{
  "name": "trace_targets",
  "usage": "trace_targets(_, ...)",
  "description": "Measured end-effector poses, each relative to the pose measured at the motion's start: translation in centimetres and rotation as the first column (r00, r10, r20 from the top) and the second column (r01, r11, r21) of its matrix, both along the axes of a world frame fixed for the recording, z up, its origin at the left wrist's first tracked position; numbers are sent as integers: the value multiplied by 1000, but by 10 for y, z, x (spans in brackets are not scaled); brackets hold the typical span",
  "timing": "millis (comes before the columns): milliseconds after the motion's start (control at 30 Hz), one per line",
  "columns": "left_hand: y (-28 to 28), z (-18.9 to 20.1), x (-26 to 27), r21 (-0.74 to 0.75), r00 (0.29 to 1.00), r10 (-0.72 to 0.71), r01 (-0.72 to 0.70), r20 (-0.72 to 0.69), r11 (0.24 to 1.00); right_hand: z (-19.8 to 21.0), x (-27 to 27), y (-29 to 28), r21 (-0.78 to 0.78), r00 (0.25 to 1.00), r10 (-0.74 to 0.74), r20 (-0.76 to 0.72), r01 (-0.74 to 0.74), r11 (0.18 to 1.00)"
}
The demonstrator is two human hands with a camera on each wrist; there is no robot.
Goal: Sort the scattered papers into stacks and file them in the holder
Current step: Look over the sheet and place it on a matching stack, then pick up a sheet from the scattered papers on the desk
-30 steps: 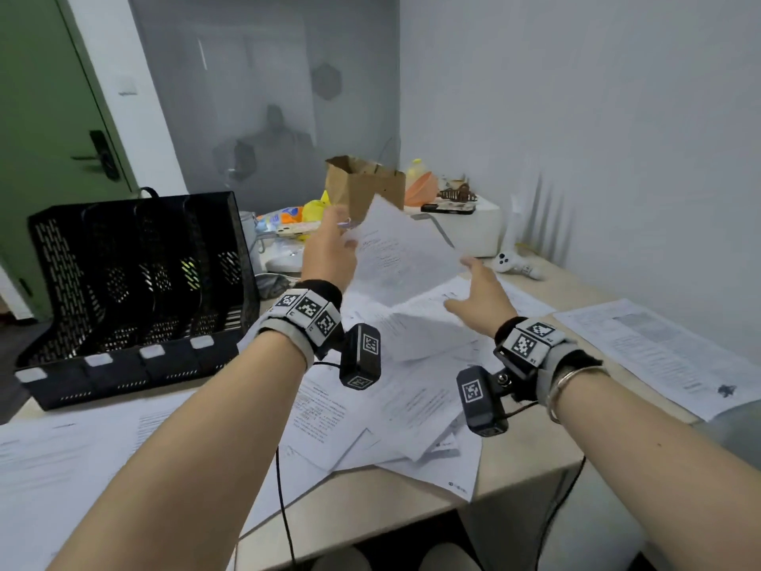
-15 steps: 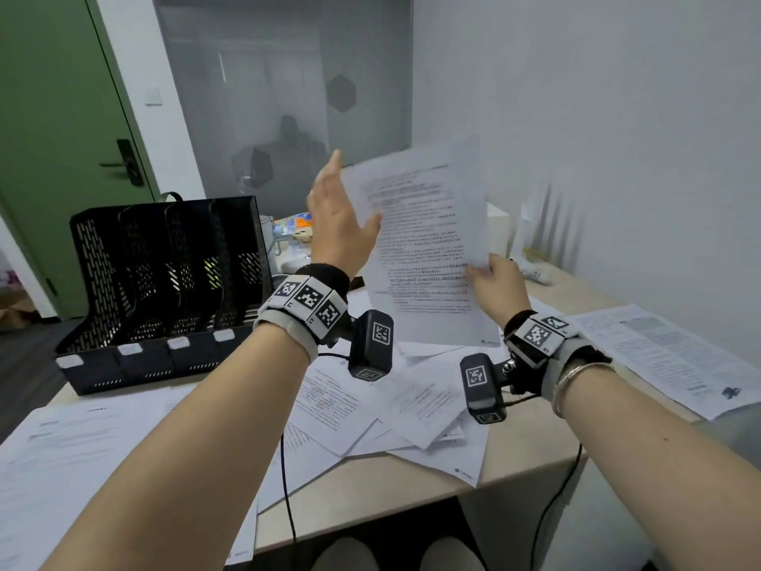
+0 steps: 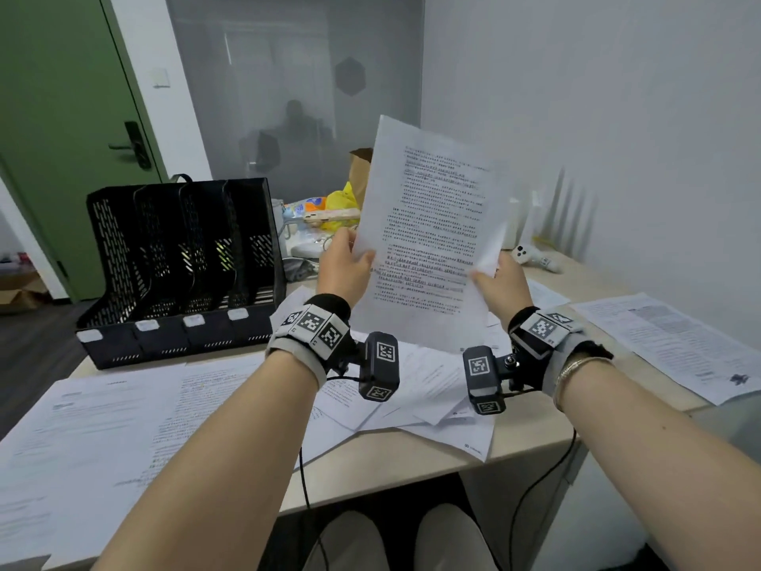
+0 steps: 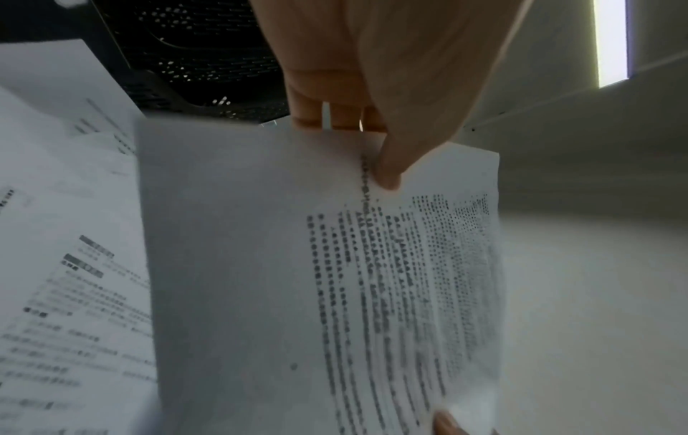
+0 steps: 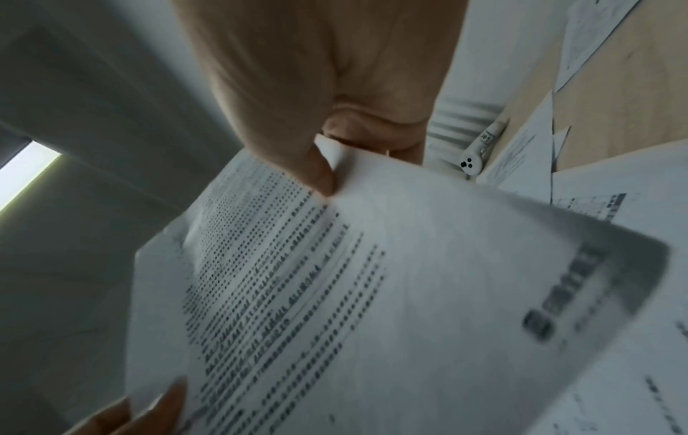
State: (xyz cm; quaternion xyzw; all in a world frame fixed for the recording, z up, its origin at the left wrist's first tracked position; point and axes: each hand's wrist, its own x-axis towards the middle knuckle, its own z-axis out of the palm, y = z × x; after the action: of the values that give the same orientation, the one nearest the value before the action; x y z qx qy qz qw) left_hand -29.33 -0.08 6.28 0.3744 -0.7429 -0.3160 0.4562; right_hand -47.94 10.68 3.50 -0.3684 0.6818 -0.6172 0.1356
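I hold a printed sheet of paper [image 3: 428, 236] upright above the desk, between both hands. My left hand [image 3: 350, 257] pinches its left edge, thumb on the printed side [image 4: 391, 173]. My right hand [image 3: 492, 276] pinches its right edge, where a corner curls [image 5: 327, 173]. In the wrist views the sheet [image 4: 320, 279] [image 5: 335, 294] fills the lower part of the picture. More printed papers [image 3: 412, 389] lie scattered on the desk below. The black mesh file holder [image 3: 181, 257] with several slots stands at the back left.
A wide spread of sheets [image 3: 90, 438] covers the desk's left front, and one large sheet [image 3: 675, 344] lies at the right. A brown paper bag [image 3: 359, 166], yellow and orange items [image 3: 337, 204] and a white controller [image 3: 531, 257] sit at the back. The wall is close on the right.
The sheet has been lifted from the pile and turned upright. My left hand, open beside it half a second ago, now pinches its left edge; the right hand keeps its hold.
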Motion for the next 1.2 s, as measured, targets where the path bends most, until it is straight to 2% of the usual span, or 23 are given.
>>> trace_targets(167, 18, -9, 19, -110, 993, 113, -115, -30, 987, -7, 22, -5, 125, 993, 88, 79, -97, 987)
trace_targets(300, 26, -19, 42, -92, 984, 179, -177, 18, 980, -14, 43, -17, 194, 992, 125, -12, -120, 974)
trace_targets(500, 15, -24, 89, 98, 978, 206, -208, 22, 973, -17, 85, -29, 240, 966, 256, -36, -240, 941)
trace_targets(667, 4, -32, 138, 130, 950, 284, -301, 132, 945, -25, 123, -42, 324, 917, 398, -42, -364, 873)
trace_targets(867, -7, -49, 195, 150, 897, 370, -411, 241, 899, -40, 172, -63, 407, 867, 495, -59, -432, 805)
trace_targets(1033, -11, -65, 235, 85, 812, 464, -522, 354, 849, -58, 212, -72, 509, 806, 591, -33, -496, 704)
trace_targets(1200, -22, -83, 268, 142, 746, 455, -581, 487, 801, -71, 243, -71, 554, 742, 669, -38, -542, 632)
